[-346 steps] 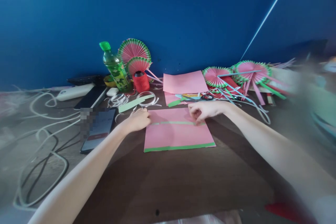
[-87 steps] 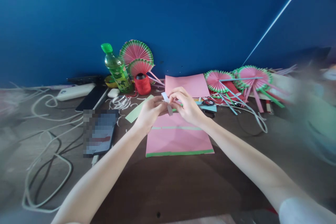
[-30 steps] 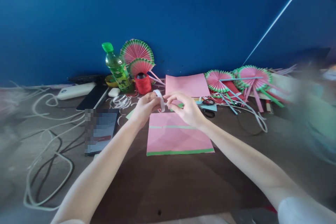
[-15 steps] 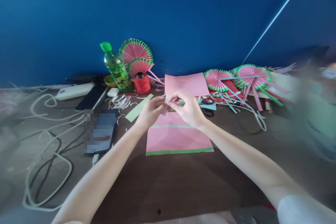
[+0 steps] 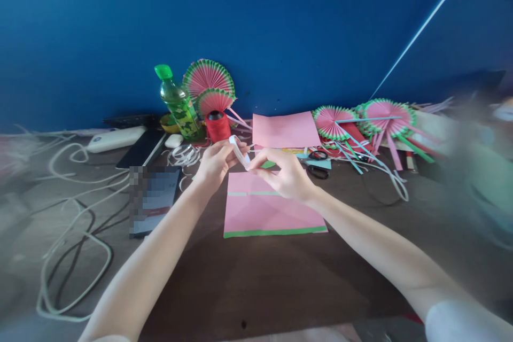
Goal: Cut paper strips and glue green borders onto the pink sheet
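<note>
Left hand (image 5: 215,164) and right hand (image 5: 285,175): fingertips of both closed on a white strip (image 5: 239,151), which spans the gap between them. Pink sheet (image 5: 268,208) lies flat just beneath both hands. Scissors (image 5: 318,171) just beyond the right hand.

Matt pink paper sheet (image 5: 272,214), wooden table (image 5: 280,278)

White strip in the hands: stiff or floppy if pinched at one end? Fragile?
Probably floppy: the white strip is thin and bends at its top, pinched between the left hand and the right hand. Likely light, since a small pinch carries it. It may crease easily, like the curled white offcuts nearby.
</note>
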`<action>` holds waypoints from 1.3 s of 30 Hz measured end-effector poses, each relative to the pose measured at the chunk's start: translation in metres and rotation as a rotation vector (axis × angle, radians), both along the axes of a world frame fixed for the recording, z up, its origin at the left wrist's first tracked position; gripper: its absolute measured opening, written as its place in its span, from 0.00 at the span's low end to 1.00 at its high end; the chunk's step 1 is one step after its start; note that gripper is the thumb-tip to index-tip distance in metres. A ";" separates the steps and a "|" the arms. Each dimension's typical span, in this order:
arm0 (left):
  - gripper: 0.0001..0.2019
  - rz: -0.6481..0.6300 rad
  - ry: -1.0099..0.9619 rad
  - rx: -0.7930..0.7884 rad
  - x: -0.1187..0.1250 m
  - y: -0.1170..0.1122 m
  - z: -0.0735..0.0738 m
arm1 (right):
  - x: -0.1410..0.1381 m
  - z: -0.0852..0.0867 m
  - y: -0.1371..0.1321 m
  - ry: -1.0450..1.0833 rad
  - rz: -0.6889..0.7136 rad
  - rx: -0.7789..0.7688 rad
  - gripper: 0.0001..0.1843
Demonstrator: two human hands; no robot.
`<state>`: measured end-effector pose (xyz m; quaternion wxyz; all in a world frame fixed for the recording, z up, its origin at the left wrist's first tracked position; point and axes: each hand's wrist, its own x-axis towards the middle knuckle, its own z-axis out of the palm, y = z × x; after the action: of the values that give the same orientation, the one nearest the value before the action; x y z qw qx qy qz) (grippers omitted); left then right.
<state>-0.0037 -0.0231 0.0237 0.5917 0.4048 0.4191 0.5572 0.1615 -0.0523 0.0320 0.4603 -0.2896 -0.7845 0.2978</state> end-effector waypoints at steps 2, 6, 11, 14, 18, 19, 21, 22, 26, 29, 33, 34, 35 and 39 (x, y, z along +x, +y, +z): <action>0.07 -0.009 -0.041 -0.031 -0.003 0.002 0.001 | 0.000 0.001 0.001 0.034 0.005 -0.047 0.02; 0.11 -0.112 -0.051 0.015 -0.004 0.001 0.003 | 0.001 0.003 0.003 0.101 -0.033 -0.121 0.02; 0.22 -0.200 -0.005 0.132 0.000 -0.002 -0.002 | 0.002 0.005 0.005 0.200 -0.010 -0.198 0.06; 0.18 -0.184 0.060 0.201 0.001 -0.002 -0.007 | 0.001 0.004 0.005 0.211 -0.021 -0.196 0.06; 0.17 -0.144 0.062 0.161 0.000 -0.001 -0.008 | 0.001 0.004 0.003 0.171 -0.021 -0.168 0.04; 0.18 -0.136 0.046 0.136 -0.001 -0.001 -0.007 | 0.001 0.004 0.003 0.165 -0.015 -0.167 0.04; 0.20 -0.127 0.004 0.090 -0.002 0.000 -0.005 | 0.002 0.004 0.003 0.169 -0.003 -0.170 0.05; 0.20 -0.133 -0.022 0.071 -0.003 0.000 -0.004 | 0.002 0.005 0.003 0.176 0.000 -0.171 0.05; 0.18 -0.187 -0.100 0.027 -0.006 0.001 -0.001 | 0.004 0.006 0.004 0.202 0.003 -0.176 0.07; 0.16 -0.189 -0.110 0.014 -0.007 0.002 -0.001 | 0.004 0.007 0.004 0.198 0.003 -0.175 0.07; 0.11 -0.155 -0.105 0.011 -0.010 0.005 -0.001 | 0.006 0.008 0.003 0.193 0.020 -0.185 0.08; 0.10 -0.141 -0.103 0.017 -0.011 0.006 -0.001 | 0.006 0.009 0.002 0.193 0.022 -0.182 0.08; 0.09 -0.127 -0.101 0.025 -0.012 0.006 -0.001 | 0.007 0.009 0.002 0.193 0.023 -0.176 0.08; 0.08 -0.084 -0.108 0.071 -0.014 0.008 -0.004 | 0.008 0.012 0.001 0.195 0.051 -0.182 0.08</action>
<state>-0.0179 -0.0148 0.0193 0.6215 0.4120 0.3493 0.5674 0.1696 -0.0515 0.0443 0.4986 -0.2801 -0.7127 0.4062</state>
